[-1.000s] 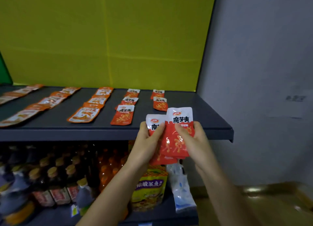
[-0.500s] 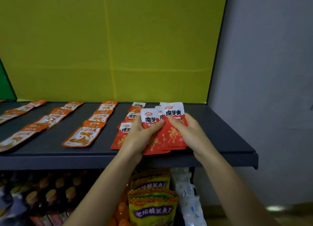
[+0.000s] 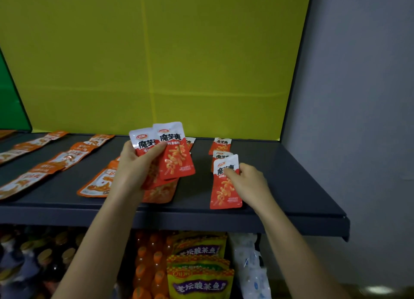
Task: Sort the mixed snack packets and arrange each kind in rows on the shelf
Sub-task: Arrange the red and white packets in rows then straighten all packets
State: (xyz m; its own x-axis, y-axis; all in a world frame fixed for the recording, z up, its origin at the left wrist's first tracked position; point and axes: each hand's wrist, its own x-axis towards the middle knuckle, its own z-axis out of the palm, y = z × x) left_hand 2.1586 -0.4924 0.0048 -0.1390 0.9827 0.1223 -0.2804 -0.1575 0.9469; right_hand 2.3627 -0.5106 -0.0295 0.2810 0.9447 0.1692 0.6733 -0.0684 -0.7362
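— What lies at the left of the shelf (image 3: 291,193)?
— Rows of orange packets (image 3: 65,162), flat on it.
— And the left hand (image 3: 132,166)?
— It grips a fan of red packets (image 3: 177,162), held over the middle of the shelf.
— Further right?
— The right hand (image 3: 248,182) pinches a single red packet (image 3: 225,191) near its top. The lower end rests by the shelf's front edge, in line with two red packets (image 3: 221,144) behind it.
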